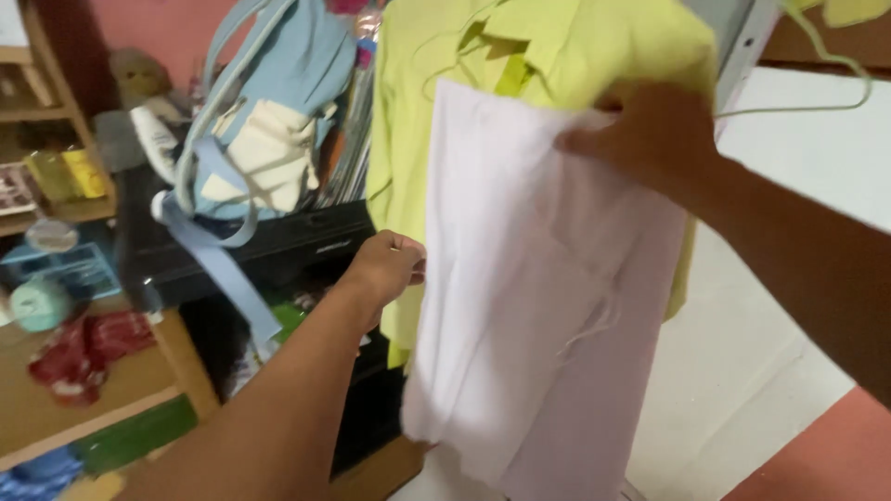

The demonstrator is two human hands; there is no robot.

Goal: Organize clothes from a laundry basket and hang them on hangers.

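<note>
A white cloth [529, 306] hangs down in front of me, with frayed threads along its right side. My right hand [650, 134] grips its top edge up high. My left hand [390, 264] pinches its left edge at mid height, fingers closed on the fabric. Behind the cloth hangs a lime-green shirt [557, 46]. A pale green wire hanger [835, 83] shows at the upper right, beside my right hand.
A light blue and cream backpack [260, 130] hangs at the left over a black cabinet [278, 246]. Wooden shelves [83, 380] at the left hold a red cloth [79, 353], a teal ball of yarn [39, 304] and small items. White wall and reddish floor lie at the right.
</note>
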